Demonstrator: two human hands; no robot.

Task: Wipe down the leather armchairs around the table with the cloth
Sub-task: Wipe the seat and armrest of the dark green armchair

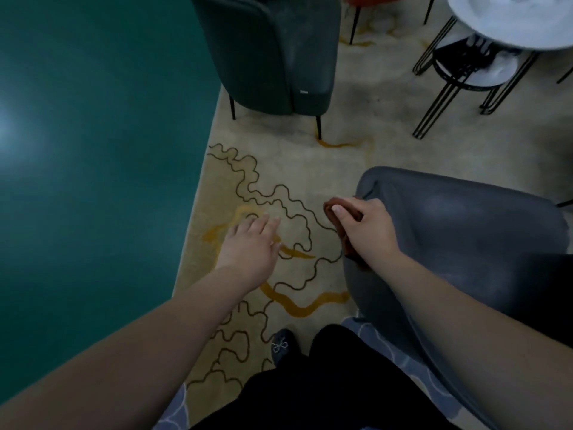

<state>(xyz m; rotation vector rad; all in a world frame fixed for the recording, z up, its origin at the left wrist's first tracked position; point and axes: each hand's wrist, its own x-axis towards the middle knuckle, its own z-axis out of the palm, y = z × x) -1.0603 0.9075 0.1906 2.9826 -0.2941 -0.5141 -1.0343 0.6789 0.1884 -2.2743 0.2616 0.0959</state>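
Two hands: both yours, bare, reaching forward and down over the rug.
Right fingers (338, 212): curled tight around the cloth, thumb laid across its top fold.
Right hand (369, 228): pressed with the cloth against the left outer edge of the near armchair.
Cloth (347, 240): reddish-brown, bunched, mostly hidden under your palm; a strip of it hangs down along the chair's side below your wrist.
Left fingers (266, 220): spread loosely, holding nothing.
Left hand (251, 246): palm down above the rug, well apart from the chair; you cannot tell whether it touches the pile.
Near armchair (465, 231): grey leather, curved back and side filling the lower right, just beside your leg.
Far armchair (279, 51): darker green-grey, standing on thin black legs at the top, near the rug's edge.
Worktop (511, 20): round, pale, on black wire legs at the upper right; blurred.
Rug (279, 169): cream with dark wavy lines and mustard streaks, under both chairs.
Floor (93, 150): glossy teal, left of the rug.
Shoe (283, 344): dark, with a small bow, on the rug.
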